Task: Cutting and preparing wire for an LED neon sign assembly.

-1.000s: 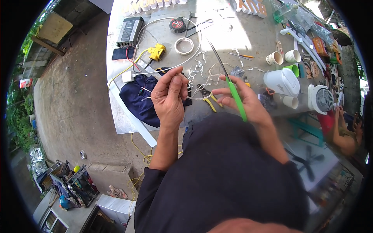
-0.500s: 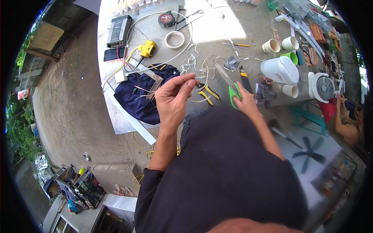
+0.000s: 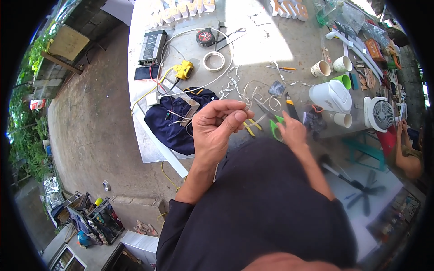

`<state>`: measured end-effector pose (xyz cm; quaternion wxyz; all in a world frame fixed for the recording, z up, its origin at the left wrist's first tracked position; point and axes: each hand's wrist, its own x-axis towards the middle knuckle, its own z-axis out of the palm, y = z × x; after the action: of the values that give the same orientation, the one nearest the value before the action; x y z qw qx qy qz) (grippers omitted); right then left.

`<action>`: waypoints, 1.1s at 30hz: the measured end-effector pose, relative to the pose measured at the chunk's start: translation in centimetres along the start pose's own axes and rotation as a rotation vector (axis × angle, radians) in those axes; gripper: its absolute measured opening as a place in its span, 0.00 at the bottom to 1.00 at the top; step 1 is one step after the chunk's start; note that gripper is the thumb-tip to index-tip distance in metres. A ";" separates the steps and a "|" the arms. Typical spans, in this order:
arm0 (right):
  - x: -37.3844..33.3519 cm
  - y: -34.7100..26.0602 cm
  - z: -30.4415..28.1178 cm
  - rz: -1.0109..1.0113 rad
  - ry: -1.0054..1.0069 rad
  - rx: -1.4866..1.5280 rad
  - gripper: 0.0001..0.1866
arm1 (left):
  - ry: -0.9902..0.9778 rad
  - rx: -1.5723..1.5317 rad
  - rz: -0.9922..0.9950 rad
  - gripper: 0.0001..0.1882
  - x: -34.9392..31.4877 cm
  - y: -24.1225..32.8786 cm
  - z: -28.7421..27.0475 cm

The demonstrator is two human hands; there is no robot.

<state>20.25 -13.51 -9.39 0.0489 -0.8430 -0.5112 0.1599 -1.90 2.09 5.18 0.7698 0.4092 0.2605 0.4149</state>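
My left hand (image 3: 217,124) is raised over the table's near edge, thumb and fingertips pinched on a thin pale wire (image 3: 260,121). My right hand (image 3: 293,132) is closed at the green-handled scissors (image 3: 276,131), blades pointing away and to the left. How its fingers sit in the loops is partly hidden. Between the hands, yellow-handled pliers (image 3: 251,128) lie partly covered by my left hand. Beyond them are a loose coil of pale wire (image 3: 272,103) and a string of small white LED modules (image 3: 231,82). A black-and-yellow utility knife (image 3: 290,107) is just past my right hand.
Dark blue cloth (image 3: 167,124) with wiring lies left, near a yellow tool (image 3: 184,70), a power supply (image 3: 153,47), a tape roll (image 3: 214,61) and a tape measure (image 3: 205,37). Rightward stand cups (image 3: 320,68), a white container (image 3: 330,95) and a small fan (image 3: 379,113). Another person (image 3: 409,153) sits far right.
The whole view has shifted, moving the table right and slightly down. The scissors' blades have come lower and closer to my left hand, which still pinches the wire.
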 end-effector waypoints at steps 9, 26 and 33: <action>1.7 -10.4 -17.7 -0.522 0.061 1.226 0.13 | -0.122 -0.248 -0.105 0.08 0.3 1.2 2.2; 2.1 -11.5 -17.7 -0.429 0.024 1.229 0.08 | -0.045 -0.112 -0.136 0.07 0.8 0.1 2.0; 1.4 -12.2 -16.7 -0.438 0.162 1.230 0.08 | -0.018 -0.057 -0.140 0.07 0.4 -0.2 2.0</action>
<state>15.86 -5.23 9.03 0.5919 -0.5469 -0.4811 0.3452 -0.16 1.50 6.05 0.8104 0.3719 0.2696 0.3637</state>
